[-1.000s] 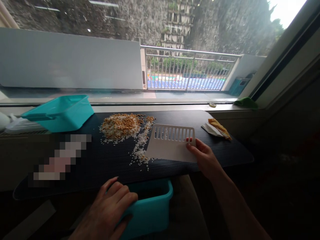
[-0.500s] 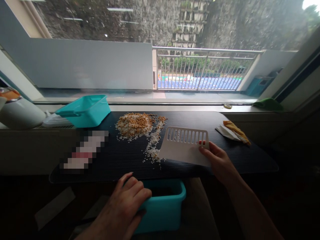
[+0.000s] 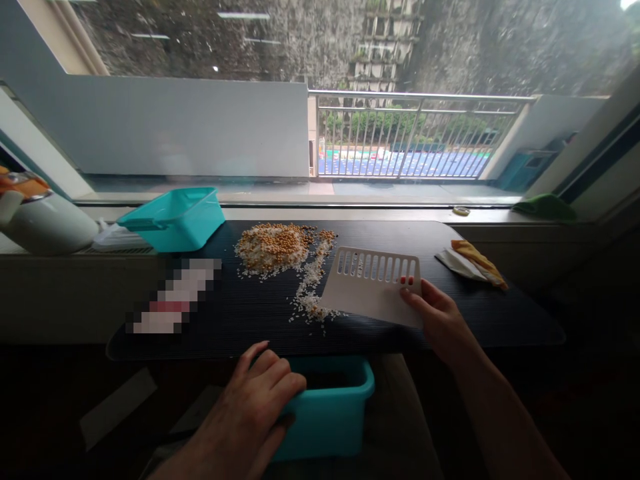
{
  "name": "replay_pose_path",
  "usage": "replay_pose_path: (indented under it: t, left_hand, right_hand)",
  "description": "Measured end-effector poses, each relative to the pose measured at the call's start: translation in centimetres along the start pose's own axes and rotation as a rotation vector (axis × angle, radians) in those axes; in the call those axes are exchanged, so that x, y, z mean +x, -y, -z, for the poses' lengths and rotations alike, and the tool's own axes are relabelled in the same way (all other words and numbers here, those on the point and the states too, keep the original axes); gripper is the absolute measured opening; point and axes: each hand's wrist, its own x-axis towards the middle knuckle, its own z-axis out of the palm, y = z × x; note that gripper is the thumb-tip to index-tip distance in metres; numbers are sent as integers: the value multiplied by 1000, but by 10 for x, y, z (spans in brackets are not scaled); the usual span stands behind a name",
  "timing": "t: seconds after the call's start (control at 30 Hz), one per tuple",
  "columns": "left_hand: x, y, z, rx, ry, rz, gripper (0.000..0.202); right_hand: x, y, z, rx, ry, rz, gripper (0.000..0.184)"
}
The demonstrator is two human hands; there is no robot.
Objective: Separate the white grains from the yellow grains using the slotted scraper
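My right hand (image 3: 440,319) grips a white slotted plastic scraper (image 3: 373,293) by its right edge, the blade resting on the dark table (image 3: 240,320). Its left lower corner touches a trail of white rice (image 3: 310,293). Behind that lies a heap of rice mixed with yellow beans (image 3: 273,245). My left hand (image 3: 253,407) is wrapped over the left rim of a teal plastic bin (image 3: 330,407) held below the table's front edge.
A second teal bin (image 3: 173,217) stands at the table's back left. A white kettle-like vessel (image 3: 43,220) sits on the sill at far left. A folded paper and yellow wrapper (image 3: 473,261) lie at the right. A window with railing runs behind.
The view has shifted so everything sits further right in the picture. The scraper has tilted slightly and its corner is now in the rice trail. My left hand stays on the bin.
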Motion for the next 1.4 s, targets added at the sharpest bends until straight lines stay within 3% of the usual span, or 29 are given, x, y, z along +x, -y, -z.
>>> replay_pose_path:
  t: [0.47, 0.6, 0.8, 1.17, 1.4]
  left_hand:
    - [0, 0, 1, 19, -5, 5, 42]
    - [-2, -1, 2, 31, 10, 4, 41]
    - [-1, -1, 2, 33, 8, 8, 42]
    - [0, -3, 4, 33, 12, 14, 42]
    - [-3, -2, 4, 44, 13, 14, 40]
  right_hand:
    - [-1, 1, -13, -49, 32, 6, 32]
    - [0, 2, -9, -13, 66, -35, 33]
    - [6, 0, -7, -49, 6, 39, 35]
    - [5, 1, -3, -36, 50, -27, 35]
    - [-8, 2, -16, -72, 65, -33, 34]
